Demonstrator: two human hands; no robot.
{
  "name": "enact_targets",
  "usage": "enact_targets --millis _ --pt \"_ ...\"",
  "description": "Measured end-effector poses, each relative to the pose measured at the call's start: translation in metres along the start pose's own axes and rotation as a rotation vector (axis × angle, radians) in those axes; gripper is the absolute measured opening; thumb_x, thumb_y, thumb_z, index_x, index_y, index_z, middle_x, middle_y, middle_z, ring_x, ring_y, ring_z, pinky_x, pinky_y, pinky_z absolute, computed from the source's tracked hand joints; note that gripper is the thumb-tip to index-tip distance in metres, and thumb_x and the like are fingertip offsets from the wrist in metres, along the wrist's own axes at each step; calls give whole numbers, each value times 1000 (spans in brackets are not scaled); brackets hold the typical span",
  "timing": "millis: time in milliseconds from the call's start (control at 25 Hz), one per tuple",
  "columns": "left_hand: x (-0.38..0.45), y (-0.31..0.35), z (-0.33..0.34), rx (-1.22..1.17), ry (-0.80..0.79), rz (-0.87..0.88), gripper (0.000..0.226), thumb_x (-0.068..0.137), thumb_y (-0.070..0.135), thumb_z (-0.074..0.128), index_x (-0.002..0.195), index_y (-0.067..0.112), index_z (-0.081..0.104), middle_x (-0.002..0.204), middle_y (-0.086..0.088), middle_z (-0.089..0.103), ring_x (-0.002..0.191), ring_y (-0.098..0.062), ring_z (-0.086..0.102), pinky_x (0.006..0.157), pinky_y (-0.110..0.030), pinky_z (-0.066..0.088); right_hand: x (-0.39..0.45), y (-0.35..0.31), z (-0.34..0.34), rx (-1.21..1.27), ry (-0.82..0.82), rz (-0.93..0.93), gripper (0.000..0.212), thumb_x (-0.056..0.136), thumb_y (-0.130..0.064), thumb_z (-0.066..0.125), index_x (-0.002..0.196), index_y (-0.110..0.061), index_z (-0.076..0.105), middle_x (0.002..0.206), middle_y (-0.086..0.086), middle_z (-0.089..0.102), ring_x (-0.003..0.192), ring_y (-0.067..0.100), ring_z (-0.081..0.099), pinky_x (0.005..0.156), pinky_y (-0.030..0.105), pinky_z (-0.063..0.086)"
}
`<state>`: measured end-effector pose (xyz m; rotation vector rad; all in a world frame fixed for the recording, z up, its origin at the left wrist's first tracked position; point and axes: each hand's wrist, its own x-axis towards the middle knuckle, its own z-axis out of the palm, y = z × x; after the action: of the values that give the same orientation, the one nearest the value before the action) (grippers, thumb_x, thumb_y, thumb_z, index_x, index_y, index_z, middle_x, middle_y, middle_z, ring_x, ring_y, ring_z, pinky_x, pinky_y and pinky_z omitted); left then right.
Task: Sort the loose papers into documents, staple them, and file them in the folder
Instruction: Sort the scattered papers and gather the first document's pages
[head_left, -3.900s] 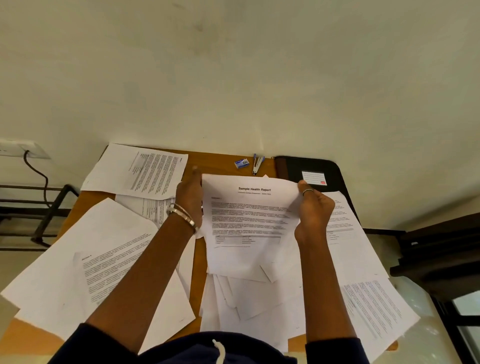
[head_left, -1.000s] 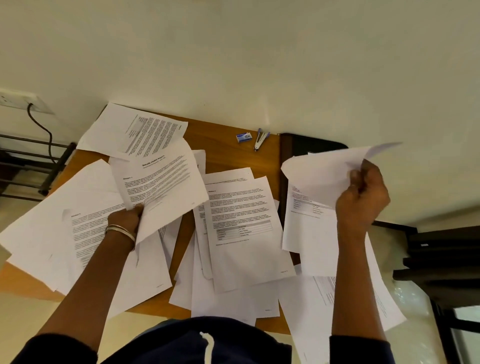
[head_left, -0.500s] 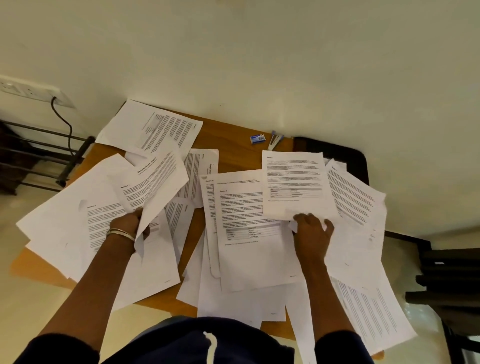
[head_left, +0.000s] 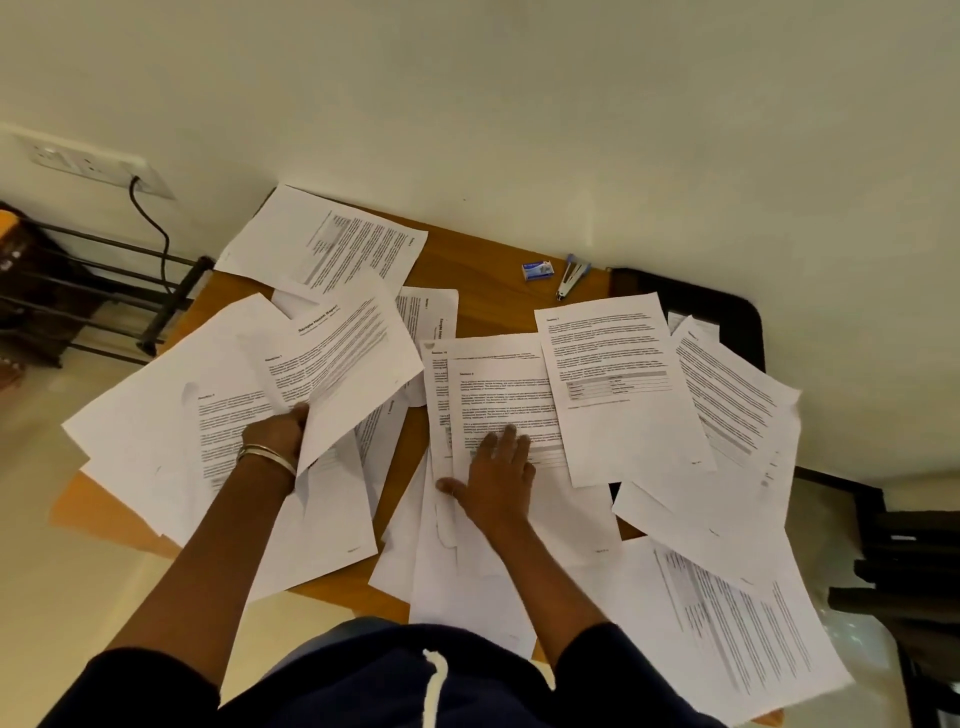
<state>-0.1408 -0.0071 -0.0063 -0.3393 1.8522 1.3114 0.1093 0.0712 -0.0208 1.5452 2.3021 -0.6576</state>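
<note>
While our left hand (head_left: 278, 431) grips the title sheet (head_left: 343, 358) and our right hand (head_left: 498, 475) presses flat-fingered on a centre page (head_left: 498, 395), papers lie scattered across the table (head_left: 498, 291); stapler (head_left: 571, 278) untouched, folder (head_left: 727, 306) half buried, nothing filed, we judge.

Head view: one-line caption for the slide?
Left hand grips a printed sheet while the right hand presses flat on loose papers strewn over the desk.

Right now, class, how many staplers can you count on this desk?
1. The stapler lies at the desk's far edge by the wall, beside the small staple box. Others could be hidden under the papers.
</note>
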Motion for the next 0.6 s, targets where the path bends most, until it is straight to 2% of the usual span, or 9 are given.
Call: enact_targets --millis 40,120,160,240,320,400,480,520,600 --pt "-2 -1 2 -20 16 48 45 87 26 62 120 -3 55 89 -5 58 68 -20 54 73 -32 45 0 -3 7 -56 14 17 97 87 -61 52 150 -1 10 157 26 0 144 46 -1 114 56 15" --pt "-2 0 5 -23 -2 72 46 91 25 57 126 -4 50 100 -4 52 68 -18 49 76 -29 41 1 1 10 -90 54 42 78 94 -46 49 149 -1 16 157 25 4 143 48 2 113 57 18" --pt "0 -1 4 -21 -23 44 48 88 24 61 125 -5 51 96 -4 56 64 -16 49 71 -30 42 2 1 7 -81 87 41 66 96 -38 48 146 -3 24 156 24 13 143 48 9 111 57 23" --pt "4 -2 0 -77 -36 -23 51 80 21 72 121 -4 56 74 -5 62 60 -17 53 59 -29 43 1 -4 -1 24 202 6 43 95 -27 51 133 -7 44 139 21 46 131 44 40 102 52 43" --pt "8 -3 0 -107 -72 -39 48 76 19 75 116 -4 59 56 -4 61 54 -17 52 52 -27 41 0 -8 -25 332 310 39 25 92 -21 56 114 -9 59 109 12 66 103 32 63 83 37 54" --pt "10 -4 3 -116 -119 -45 42 78 21 74 110 -2 61 49 -2 60 50 -17 51 48 -24 40 6 -1 -63 736 286 141 19 88 -13 64 106 -7 67 101 7 70 95 26 66 77 26 50" --pt "12 -4 8 -95 -168 -76 25 83 24 69 100 6 64 45 0 60 45 -16 54 44 -20 42 9 19 -103 1035 320 169 24 84 -4 65 108 -7 70 103 3 69 99 21 64 84 25 50" --pt "10 -2 10 -126 -197 -110 15 86 25 64 90 11 63 44 0 59 40 -13 55 39 -17 42 7 32 -125 1045 403 143 27 84 -1 64 110 -7 69 107 4 68 102 19 62 92 28 49" --pt "24 -10 12 -169 -256 -114 16 91 24 57 80 12 55 43 2 56 29 -9 47 31 -12 36 2 62 -163 880 641 160 30 88 -1 59 116 -8 67 114 9 68 105 22 62 99 28 45"
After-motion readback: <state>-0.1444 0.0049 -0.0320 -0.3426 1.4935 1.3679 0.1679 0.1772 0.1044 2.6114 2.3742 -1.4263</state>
